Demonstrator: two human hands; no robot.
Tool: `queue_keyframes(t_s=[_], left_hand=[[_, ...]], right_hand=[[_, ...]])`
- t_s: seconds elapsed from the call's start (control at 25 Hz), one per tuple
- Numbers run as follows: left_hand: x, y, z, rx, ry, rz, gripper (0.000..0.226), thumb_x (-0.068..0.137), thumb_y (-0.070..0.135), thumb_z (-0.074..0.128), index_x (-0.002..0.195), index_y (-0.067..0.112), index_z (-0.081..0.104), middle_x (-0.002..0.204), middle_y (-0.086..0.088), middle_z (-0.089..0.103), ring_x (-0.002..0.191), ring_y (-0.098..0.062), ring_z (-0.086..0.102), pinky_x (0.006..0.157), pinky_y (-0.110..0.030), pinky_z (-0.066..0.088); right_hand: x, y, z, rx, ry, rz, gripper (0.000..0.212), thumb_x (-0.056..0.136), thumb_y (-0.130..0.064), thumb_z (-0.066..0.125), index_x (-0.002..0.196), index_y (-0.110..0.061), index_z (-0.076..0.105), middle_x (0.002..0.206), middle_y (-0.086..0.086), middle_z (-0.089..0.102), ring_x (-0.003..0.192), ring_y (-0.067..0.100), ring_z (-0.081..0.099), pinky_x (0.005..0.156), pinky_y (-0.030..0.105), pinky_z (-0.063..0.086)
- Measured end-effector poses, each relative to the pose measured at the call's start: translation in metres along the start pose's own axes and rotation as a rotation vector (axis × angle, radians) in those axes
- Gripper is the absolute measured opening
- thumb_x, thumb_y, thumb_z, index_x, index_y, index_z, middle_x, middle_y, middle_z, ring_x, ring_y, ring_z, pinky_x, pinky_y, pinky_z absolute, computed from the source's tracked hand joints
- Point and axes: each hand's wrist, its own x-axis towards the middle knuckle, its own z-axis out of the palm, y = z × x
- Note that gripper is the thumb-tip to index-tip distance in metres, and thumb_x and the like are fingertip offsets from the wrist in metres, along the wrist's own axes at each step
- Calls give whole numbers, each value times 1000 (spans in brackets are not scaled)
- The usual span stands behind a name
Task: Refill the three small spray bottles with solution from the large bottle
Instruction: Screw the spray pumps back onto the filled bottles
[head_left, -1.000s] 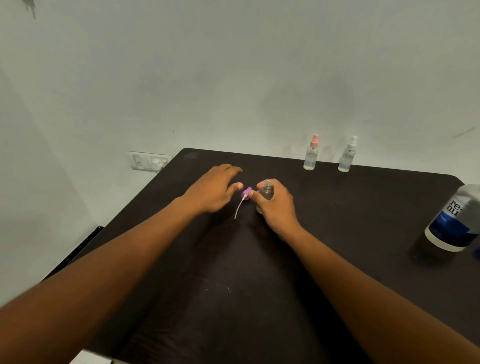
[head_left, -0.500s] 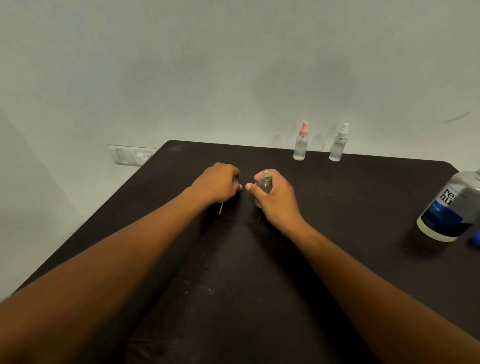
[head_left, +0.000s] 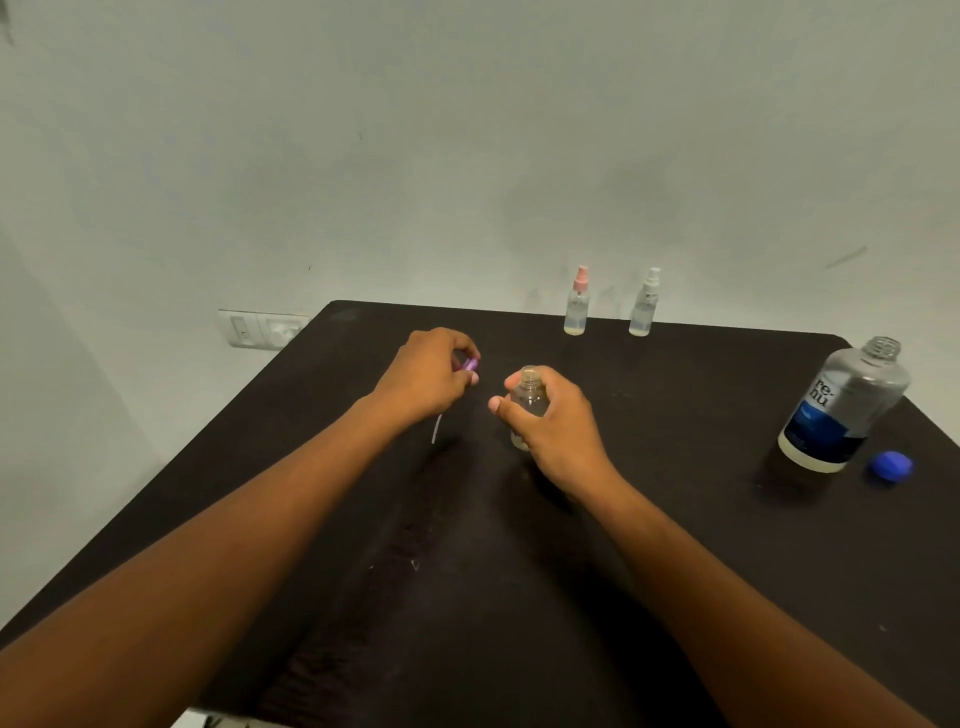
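My right hand (head_left: 553, 421) grips a small clear spray bottle (head_left: 529, 397) that stands upright on the black table (head_left: 675, 545) with its neck uncapped. My left hand (head_left: 434, 376) pinches the purple spray head (head_left: 470, 364), whose white dip tube (head_left: 436, 428) hangs below the hand, a little to the left of the bottle. Two more small spray bottles stand at the table's far edge, one with a pink head (head_left: 577, 304) and one with a white head (head_left: 644, 304). The large solution bottle (head_left: 841, 408) stands uncapped at the right.
A blue cap (head_left: 891, 466) lies on the table just right of the large bottle. A white wall socket plate (head_left: 262, 328) sits on the wall beyond the table's left corner. The wall rises right behind the far edge.
My left hand took the purple spray head from beside the bottle, closed round it and drew it left, away from the bottle. My right hand kept hold of the small bottle.
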Motion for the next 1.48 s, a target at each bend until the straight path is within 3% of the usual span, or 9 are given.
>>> queue_keyframes(t_s=[0.12, 0.32, 0.52, 0.72, 0.88, 1.08, 1.28, 1.4, 1.48], left_hand=[[-20, 24, -20, -114, 80, 26, 30, 87, 22, 80, 116, 23, 73, 93, 6, 71, 86, -8, 68, 79, -24, 54], [-68, 72, -48, -347, 183, 109, 28, 83, 19, 84, 110, 21, 75, 91, 1, 75, 83, -13, 73, 83, -37, 63], [-103, 118, -73, -495, 305, 186, 28, 83, 18, 84, 110, 20, 77, 91, -5, 76, 85, -20, 75, 84, -42, 63], [-121, 158, -94, -577, 383, 286, 32, 84, 15, 83, 115, 16, 75, 91, -2, 76, 78, -11, 76, 80, -38, 64], [-132, 176, -98, -583, 419, 358, 30, 84, 16, 84, 113, 20, 75, 90, 0, 76, 77, -9, 75, 78, -34, 64], [-143, 186, -93, -522, 402, 390, 32, 84, 19, 84, 113, 23, 74, 92, 6, 74, 83, -9, 73, 80, -24, 61], [-151, 189, -86, -476, 386, 426, 32, 83, 19, 84, 113, 24, 75, 91, 10, 74, 84, -2, 70, 73, -13, 56], [-154, 189, -82, -462, 394, 432, 31, 81, 18, 85, 110, 24, 76, 90, 8, 75, 83, -6, 71, 73, -13, 56], [-156, 188, -79, -453, 386, 435, 31, 81, 17, 85, 110, 24, 75, 91, 8, 75, 82, -6, 70, 73, -13, 55]], right_hand=[[-26, -14, -10, 31, 0, -7, 19, 90, -24, 77, 105, -21, 66, 92, -8, 66, 76, -6, 63, 55, 8, 47], [-70, -36, -25, 76, 48, -27, 14, 90, -17, 76, 101, -17, 67, 88, -4, 67, 73, 2, 63, 59, 19, 53], [-102, -49, -35, 47, 73, -65, 13, 90, -16, 75, 98, -19, 66, 86, -8, 66, 74, -4, 61, 63, 12, 48], [-119, -64, -46, 24, 94, -71, 12, 90, -20, 74, 96, -25, 64, 86, -9, 66, 72, 1, 62, 62, 16, 50], [-123, -77, -53, 20, 113, -73, 14, 90, -22, 75, 99, -26, 64, 88, -11, 65, 75, 5, 63, 63, 22, 51], [-124, -98, -64, -32, 122, -128, 14, 92, -25, 74, 101, -25, 63, 91, -10, 66, 81, 6, 64, 63, 15, 47], [-117, -112, -72, 7, 127, -149, 15, 92, -26, 74, 102, -24, 62, 94, -6, 68, 86, 10, 67, 70, 26, 55], [-111, -116, -77, 3, 139, -162, 20, 92, -29, 75, 106, -27, 62, 99, -9, 70, 90, 7, 67, 74, 25, 57], [-107, -119, -79, 0, 136, -179, 27, 91, -28, 76, 114, -31, 61, 105, -15, 69, 96, 1, 66, 77, 16, 53]])
